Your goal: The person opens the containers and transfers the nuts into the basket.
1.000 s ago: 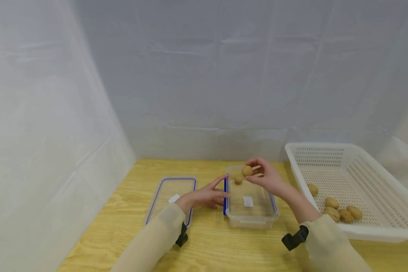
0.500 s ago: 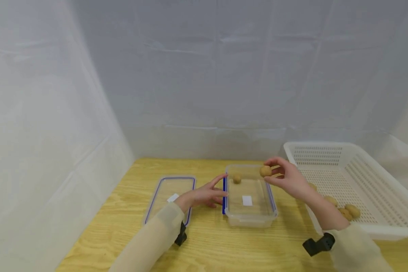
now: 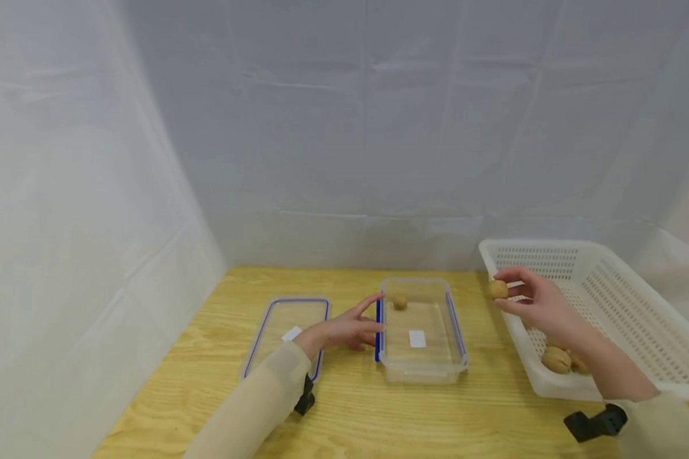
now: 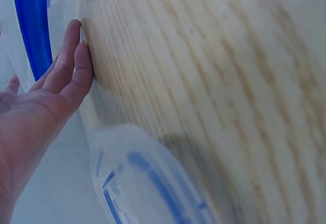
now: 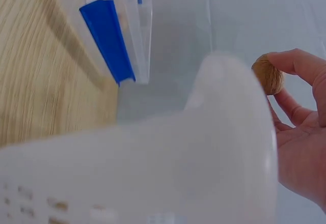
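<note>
Between the thumb and fingertips of my right hand (image 3: pixel 542 309) is a walnut (image 3: pixel 498 289), held above the left rim of a white perforated basket (image 3: pixel 551 245). The right wrist view shows the wrinkled walnut (image 5: pixel 268 75) above that rim. My left hand (image 3: pixel 347 329) reaches with spread, fairly straight fingers to the blue-clipped left side of a clear plastic box (image 3: pixel 423 371). In the left wrist view, the fingers (image 4: pixel 81 76) lie along the box wall. One walnut (image 3: pixel 400 301) sits at the far left inside the box.
A clear lid (image 3: pixel 289 312) with a blue seal lies on the wooden table (image 3: pixel 356 408), partly under the left forearm. Several walnuts (image 3: pixel 555 360) rest in the basket's near left corner, partly hidden by the right forearm. Pale sheeting (image 3: pixel 344 159) rises behind.
My right hand has carried the walnut rightward from over the box to the basket's left rim. The left hand stays at the box, and the walnut inside remains in place.
</note>
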### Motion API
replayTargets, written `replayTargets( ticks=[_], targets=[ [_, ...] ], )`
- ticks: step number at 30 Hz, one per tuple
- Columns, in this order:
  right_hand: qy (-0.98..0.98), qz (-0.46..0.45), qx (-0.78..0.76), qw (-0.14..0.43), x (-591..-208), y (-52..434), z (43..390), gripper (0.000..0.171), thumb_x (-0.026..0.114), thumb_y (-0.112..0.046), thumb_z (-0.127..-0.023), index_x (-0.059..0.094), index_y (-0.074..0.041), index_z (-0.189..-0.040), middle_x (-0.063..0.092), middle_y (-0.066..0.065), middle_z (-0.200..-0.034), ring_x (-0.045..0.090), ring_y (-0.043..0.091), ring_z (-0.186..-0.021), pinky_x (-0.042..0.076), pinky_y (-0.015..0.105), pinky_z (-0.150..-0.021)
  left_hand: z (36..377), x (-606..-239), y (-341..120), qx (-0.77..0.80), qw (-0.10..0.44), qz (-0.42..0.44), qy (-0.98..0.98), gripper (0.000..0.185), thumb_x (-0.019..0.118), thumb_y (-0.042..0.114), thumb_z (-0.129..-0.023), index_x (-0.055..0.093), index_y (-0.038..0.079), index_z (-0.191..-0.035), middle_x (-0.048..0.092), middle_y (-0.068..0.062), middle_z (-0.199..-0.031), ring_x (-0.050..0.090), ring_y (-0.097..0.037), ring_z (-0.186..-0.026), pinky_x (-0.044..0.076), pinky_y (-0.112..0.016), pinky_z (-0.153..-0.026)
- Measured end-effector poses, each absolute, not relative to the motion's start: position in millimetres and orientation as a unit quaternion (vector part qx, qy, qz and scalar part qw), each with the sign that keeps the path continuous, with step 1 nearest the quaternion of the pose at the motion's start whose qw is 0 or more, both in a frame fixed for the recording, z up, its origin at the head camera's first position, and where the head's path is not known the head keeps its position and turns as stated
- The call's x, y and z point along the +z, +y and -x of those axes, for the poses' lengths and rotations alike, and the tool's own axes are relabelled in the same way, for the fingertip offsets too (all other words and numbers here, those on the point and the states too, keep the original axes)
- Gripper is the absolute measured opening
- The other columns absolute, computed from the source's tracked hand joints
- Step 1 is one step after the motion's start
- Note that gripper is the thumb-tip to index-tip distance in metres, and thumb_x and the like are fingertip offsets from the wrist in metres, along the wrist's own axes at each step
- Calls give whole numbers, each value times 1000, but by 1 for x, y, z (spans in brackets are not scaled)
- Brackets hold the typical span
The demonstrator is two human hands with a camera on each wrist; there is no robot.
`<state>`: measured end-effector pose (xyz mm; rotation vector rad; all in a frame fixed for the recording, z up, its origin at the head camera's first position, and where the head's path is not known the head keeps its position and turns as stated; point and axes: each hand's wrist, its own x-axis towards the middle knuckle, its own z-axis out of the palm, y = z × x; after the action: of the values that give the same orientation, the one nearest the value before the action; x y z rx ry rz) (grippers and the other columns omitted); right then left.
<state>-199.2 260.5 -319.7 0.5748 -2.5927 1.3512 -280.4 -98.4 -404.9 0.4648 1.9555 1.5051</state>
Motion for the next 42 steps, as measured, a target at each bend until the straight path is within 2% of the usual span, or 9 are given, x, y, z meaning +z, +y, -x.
replayTargets(
  ticks=[10,22,24,31,33,35,40,42],
  targets=[
    [-896,-172,395,102,-333,309,193,37,66,-5,-92,52,5,-125,55,3,-112,53,-7,-89,52,24,-67,279,-404,-98,577,311,-173,735,75,57,20,-99,11,30,-157,53,-19,-131,64,-22,-87,49,-31,-68],
    [-920,-167,346,81,-361,352,197,37,70,-4,-89,54,10,-119,58,19,-110,51,-10,-84,52,25,-64,280,-405,-100,573,306,-175,740,75,58,21,-99,12,30,-157,53,-19,-131,64,-22,-88,49,-31,-68],
    [-921,-176,339,81,-365,356,199,37,70,-3,-88,55,10,-118,59,14,-107,52,-9,-83,52,24,-64,280,-406,-101,573,306,-175,740,75,58,22,-99,12,30,-157,53,-18,-131,64,-22,-88,49,-31,-68],
    [-916,-220,326,80,-375,377,206,33,73,1,-84,57,11,-111,57,-19,-99,55,-8,-82,51,21,-64,280,-407,-100,573,309,-177,738,75,57,22,-99,11,31,-157,54,-18,-130,64,-22,-89,49,-33,-70],
    [-915,-227,326,72,-375,384,207,34,72,2,-84,56,12,-111,56,-23,-99,55,-8,-82,50,21,-64,280,-407,-100,573,309,-177,738,75,57,22,-99,11,31,-157,54,-18,-130,64,-22,-89,49,-33,-70],
    [-917,-224,322,66,-375,392,208,34,72,2,-84,54,13,-111,57,-21,-99,54,-9,-82,50,21,-63,280,-406,-99,573,308,-177,738,75,58,21,-99,11,31,-157,53,-18,-130,64,-23,-89,49,-32,-70],
    [-933,-187,308,27,-378,404,213,38,70,-3,-88,52,15,-115,62,11,-104,55,-6,-79,52,25,-63,282,-406,-99,575,310,-176,737,75,57,21,-99,11,32,-157,53,-18,-131,63,-22,-89,49,-31,-69],
    [-932,-180,314,8,-381,407,214,39,70,-4,-88,51,16,-117,61,18,-104,56,-5,-79,52,25,-64,282,-406,-99,576,310,-176,736,75,57,21,-99,11,32,-157,53,-17,-130,63,-22,-89,49,-31,-68]
  ],
)
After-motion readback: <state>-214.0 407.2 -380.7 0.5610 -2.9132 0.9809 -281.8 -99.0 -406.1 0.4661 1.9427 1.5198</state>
